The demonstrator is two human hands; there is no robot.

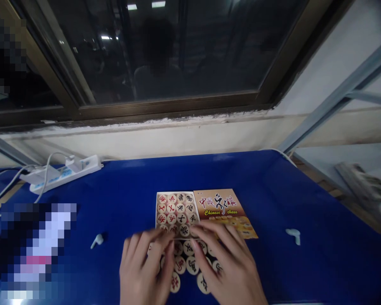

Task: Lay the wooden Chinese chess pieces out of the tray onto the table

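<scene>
A white open box (pixel 158 212) holds rows of round chess pieces with red and black characters. Against its right side lies a brown lid (pixel 222 207) printed "Chinese chess". My left hand (pixel 147 262) is at the box's near left corner, fingers bent and thumb by the near edge. Over the near right corner is my right hand (pixel 228 258), its fingertips on or just above the pieces and partly over the lid. Loose pieces (pixel 192 264) lie on the table between and under both hands. What the fingertips grip, if anything, is hidden and blurred.
The blue table (pixel 130 182) carries a white earbud (pixel 97 240) on the left and another earbud (pixel 294 235) on the right. A power strip (pixel 66 173) with cables lies at the back left. A pixelated bright object (pixel 46 245) is at the left edge.
</scene>
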